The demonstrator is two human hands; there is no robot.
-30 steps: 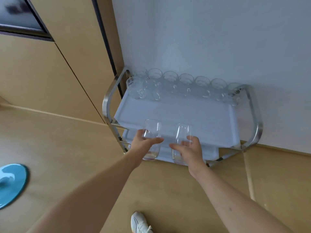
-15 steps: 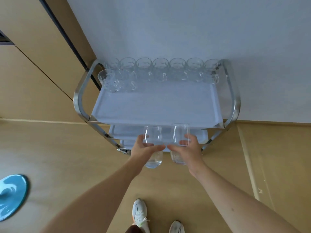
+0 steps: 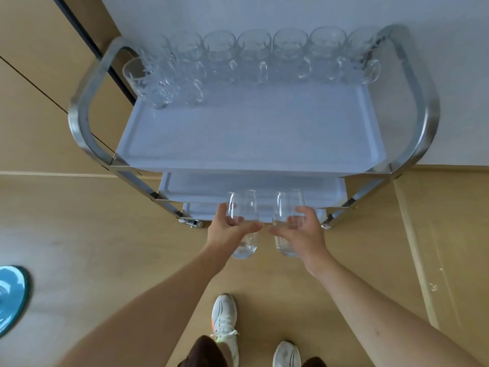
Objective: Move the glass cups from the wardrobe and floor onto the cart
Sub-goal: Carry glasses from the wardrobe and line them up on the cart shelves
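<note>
I stand in front of a steel cart (image 3: 87, 102) with white shelves. My left hand (image 3: 227, 231) grips a clear glass tumbler (image 3: 244, 205), and my right hand (image 3: 304, 234) grips a second tumbler (image 3: 288, 205). Both tumblers are upright, side by side, held in the air just in front of the cart's front edge, below the top shelf (image 3: 248, 139). Along the back of the top shelf stands a row of several glass mugs (image 3: 254, 56) with handles, and a few more mugs (image 3: 158, 80) stand at the back left.
The cart stands against a white wall (image 3: 291, 11), with a wooden wardrobe panel (image 3: 34, 88) on its left. Lower white shelves (image 3: 238, 186) show under the top one. A blue round object (image 3: 10, 295) lies on the wooden floor at left. My white shoes (image 3: 225, 321) are below.
I have stepped closer to the cart, so it now fills the view from above. Both hands still hold the tumblers, now lower against the cart's front, before the lower shelves.
</note>
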